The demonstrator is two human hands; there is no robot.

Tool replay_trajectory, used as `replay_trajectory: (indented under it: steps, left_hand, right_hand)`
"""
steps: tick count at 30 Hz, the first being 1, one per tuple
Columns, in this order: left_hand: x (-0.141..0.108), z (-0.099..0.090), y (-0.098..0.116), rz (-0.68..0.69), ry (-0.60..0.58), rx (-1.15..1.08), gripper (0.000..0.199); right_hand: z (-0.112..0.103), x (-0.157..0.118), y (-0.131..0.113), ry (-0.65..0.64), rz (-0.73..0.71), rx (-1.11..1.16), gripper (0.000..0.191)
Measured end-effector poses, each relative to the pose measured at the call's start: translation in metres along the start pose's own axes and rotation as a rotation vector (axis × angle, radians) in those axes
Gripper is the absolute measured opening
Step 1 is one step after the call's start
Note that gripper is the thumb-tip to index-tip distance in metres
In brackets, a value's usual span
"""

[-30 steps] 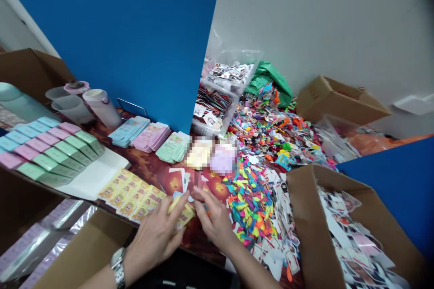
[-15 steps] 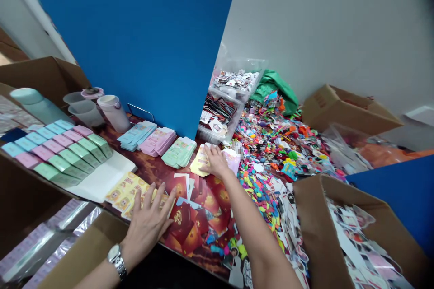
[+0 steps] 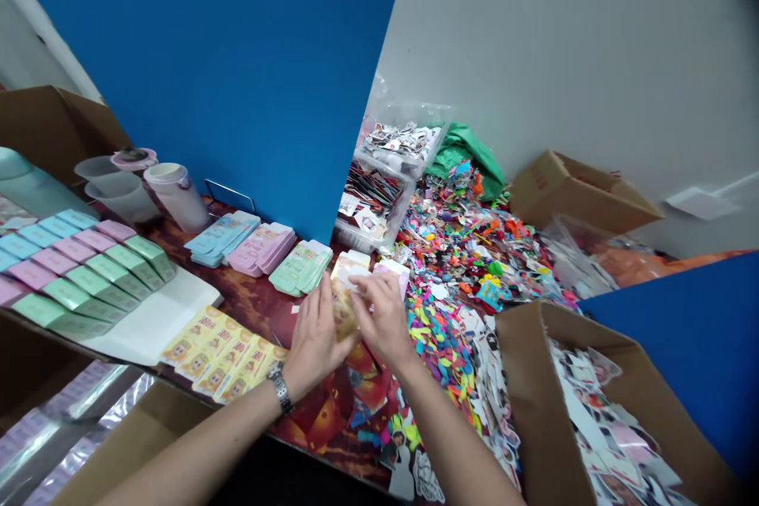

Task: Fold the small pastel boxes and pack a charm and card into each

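Both hands are together over the middle of the table. My left hand (image 3: 316, 337), with a watch at the wrist, is closed on the left side of a yellow card (image 3: 344, 308). At its right side, my right hand (image 3: 383, 316) has bent fingers pressed on the same card. Behind them lie more pale yellow cards (image 3: 351, 262) and a lilac stack (image 3: 396, 272). Green (image 3: 301, 267), pink (image 3: 261, 248) and blue (image 3: 223, 237) card stacks stand to the left. Several yellow packets (image 3: 222, 356) lie in a row by my left forearm.
Blue, pink and green boxes (image 3: 88, 269) stand in rows at the left, near cups (image 3: 127, 198) and a bottle (image 3: 35, 182). Colourful small pieces (image 3: 474, 237) are heaped on the right, beside a cardboard box (image 3: 534, 387) of cutouts. A blue panel (image 3: 237, 79) rises behind.
My left hand has left the yellow packets and moved right to the card. My right hand has come back from the pale yellow stack, bringing a card between both hands. The view has shifted slightly.
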State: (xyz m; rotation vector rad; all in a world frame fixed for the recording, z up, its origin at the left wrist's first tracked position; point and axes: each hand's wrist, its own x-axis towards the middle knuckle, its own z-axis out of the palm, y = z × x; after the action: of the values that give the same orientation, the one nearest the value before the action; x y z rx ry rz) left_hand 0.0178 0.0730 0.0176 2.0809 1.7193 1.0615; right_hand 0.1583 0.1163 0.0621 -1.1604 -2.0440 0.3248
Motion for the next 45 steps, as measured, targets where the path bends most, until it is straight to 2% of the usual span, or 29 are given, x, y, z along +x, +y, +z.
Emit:
replay_trajectory:
  steps: [3,5,7,9,11,15,17,20,23,25,28,33,36,40,45]
  left_hand:
    - [-0.003,0.005,0.003,0.001,0.032,0.034,0.093]
    - [-0.007,0.005,0.004,0.022,0.037,0.029,0.082]
    - [-0.01,0.003,0.004,0.021,0.023,-0.016,0.074]
    - [-0.013,-0.001,0.005,0.01,-0.014,-0.087,0.074]
    - [-0.016,-0.005,0.007,0.018,-0.068,-0.152,0.078]
    - [-0.018,-0.011,0.01,0.104,-0.163,-0.193,0.067]
    - [-0.02,-0.012,0.009,0.152,-0.155,-0.17,0.058]
    - [-0.023,-0.012,0.007,0.208,-0.14,-0.106,0.059]
    - [-0.026,-0.012,0.007,0.244,-0.137,-0.038,0.06]
    - [-0.026,-0.013,0.007,0.257,-0.136,-0.015,0.06]
    - [-0.025,-0.014,0.006,0.252,-0.12,-0.046,0.059]
    - [-0.025,-0.015,0.004,0.284,-0.087,-0.029,0.063]
    - [-0.027,-0.015,0.004,0.298,-0.102,-0.013,0.067]
    - [-0.029,-0.015,0.003,0.294,-0.111,-0.029,0.071]
    - [-0.029,-0.015,0.004,0.253,-0.134,-0.026,0.086]
  right_hand:
    - [-0.014,-0.017,-0.015,0.01,0.069,0.169,0.021]
    - [-0.017,-0.028,-0.018,0.06,0.073,0.186,0.023]
    - [-0.017,-0.038,-0.018,0.143,0.027,0.089,0.027]
    - [-0.015,-0.049,-0.018,0.201,-0.043,-0.049,0.03]
    - [-0.013,-0.059,-0.018,0.182,-0.058,-0.086,0.028]
    - [-0.016,-0.07,-0.023,0.025,0.108,0.138,0.023]
    - [-0.018,-0.071,-0.025,0.061,0.213,0.269,0.026]
    - [-0.018,-0.067,-0.025,0.148,0.386,0.463,0.027]
    - [-0.015,-0.062,-0.023,0.149,0.543,0.652,0.027]
    - [-0.016,-0.06,-0.022,0.158,0.588,0.73,0.028]
    - [-0.018,-0.06,-0.022,0.133,0.547,0.763,0.027]
    - [-0.019,-0.064,-0.024,-0.017,0.531,0.802,0.028]
    - [-0.02,-0.065,-0.025,0.007,0.537,0.796,0.024]
    - [-0.026,-0.062,-0.03,-0.007,0.445,0.63,0.02]
    - [-0.028,-0.054,-0.03,-0.04,0.543,0.621,0.016]
